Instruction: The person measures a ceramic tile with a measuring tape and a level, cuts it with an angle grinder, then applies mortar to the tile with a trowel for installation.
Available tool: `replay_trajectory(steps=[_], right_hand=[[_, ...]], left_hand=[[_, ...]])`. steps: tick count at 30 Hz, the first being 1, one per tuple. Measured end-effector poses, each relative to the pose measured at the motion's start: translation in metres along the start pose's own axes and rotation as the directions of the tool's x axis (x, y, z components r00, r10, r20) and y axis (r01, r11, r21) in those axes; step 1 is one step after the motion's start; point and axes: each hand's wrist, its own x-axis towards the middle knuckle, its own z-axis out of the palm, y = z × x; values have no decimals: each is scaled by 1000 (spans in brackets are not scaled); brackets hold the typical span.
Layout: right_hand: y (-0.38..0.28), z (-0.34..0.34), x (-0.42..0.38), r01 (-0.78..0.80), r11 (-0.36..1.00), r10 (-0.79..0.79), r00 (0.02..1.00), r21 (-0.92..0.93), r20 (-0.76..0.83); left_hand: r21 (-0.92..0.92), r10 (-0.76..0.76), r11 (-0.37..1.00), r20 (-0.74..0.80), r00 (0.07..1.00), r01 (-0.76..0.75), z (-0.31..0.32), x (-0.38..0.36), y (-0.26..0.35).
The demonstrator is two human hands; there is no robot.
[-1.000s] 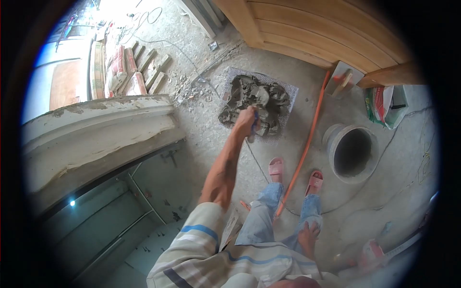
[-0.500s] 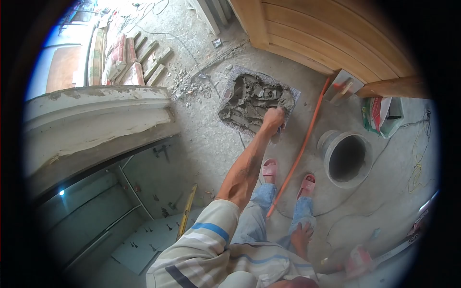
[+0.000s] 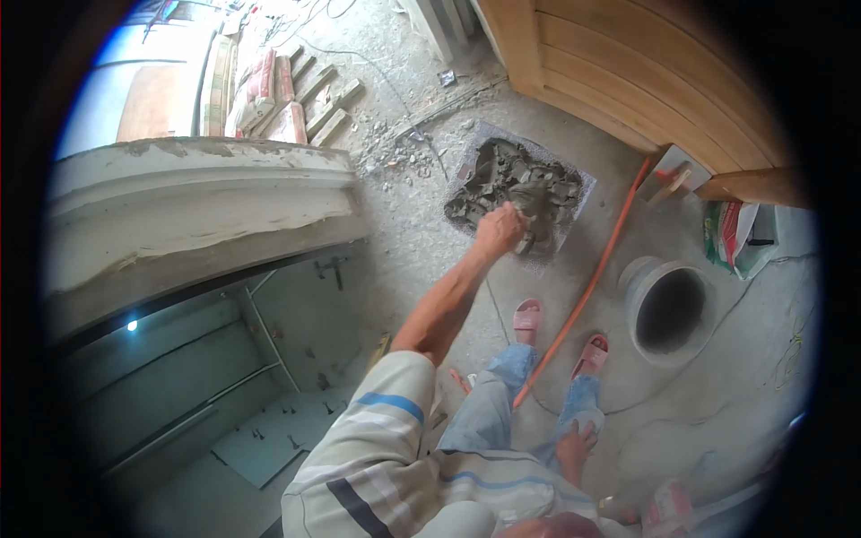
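Observation:
My left hand [image 3: 500,229] is closed round the handle of a trowel [image 3: 529,194], whose blade is mostly hidden by wet mortar. That grey mortar [image 3: 552,184] lies heaped and furrowed on a speckled square board [image 3: 581,190] on the floor. My left arm stretches forward over the board's near edge. My right hand [image 3: 574,445] rests on my right knee, fingers spread over the jeans, holding nothing.
An orange hose [image 3: 596,273] runs between my feet and past the board. To the right stand a round bucket [image 3: 668,309] and an open bag [image 3: 737,235]. A flat plastering trowel [image 3: 674,175] leans by the wooden door [image 3: 646,72]. A ledge [image 3: 206,197] borders the left.
My left hand has moved with the trowel from the mortar's right side toward its middle near edge. The view has shifted slightly. My right hand stays on the knee.

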Motion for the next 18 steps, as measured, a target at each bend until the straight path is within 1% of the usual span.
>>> replay_trajectory(steps=[2,4,6,8,10,11,12,13,14,15,16,17,18], right_hand=[[-3,-6,2,-6,1000,6,1000,5,14],[-1,-2,0,-32,999,31,999,11,42],[2,4,3,-9,1000,9,1000,-8,3],[4,4,3,-11,1000,11,1000,-20,4],[3,1,7,-18,999,18,1000,-32,2],[3,-1,8,-5,999,5,1000,-36,-19],[4,-1,6,7,999,-9,999,-45,-36],[4,-3,2,4,998,-5,1000,-58,-23],[3,-8,2,5,998,-6,1000,-63,-20],[0,-10,3,10,998,-11,1000,-57,-25],[-2,-8,1,17,998,-18,1000,-53,-22],[-4,-7,2,17,999,-18,1000,-50,-20],[-4,-8,2,15,999,-16,1000,-52,-19]], left_hand=[[30,44,999,-26,999,-43,-3,4,-46],[96,-47,994,-76,996,55,-14,11,-71],[46,-157,987,23,987,156,-53,16,-70],[67,-164,984,7,986,163,-68,32,-81],[118,-7,993,-123,992,21,-60,55,-101],[118,-12,993,-111,994,25,-60,71,-107],[190,109,977,-37,993,-100,-61,83,-113],[248,222,942,43,974,-225,-62,84,-117],[243,212,945,47,976,-217,-67,72,-118],[140,113,981,163,980,-137,-78,60,-116],[53,24,998,288,957,-41,-88,49,-116],[28,-149,989,273,950,146,-78,44,-133],[81,-72,995,174,982,59,-67,36,-145]])
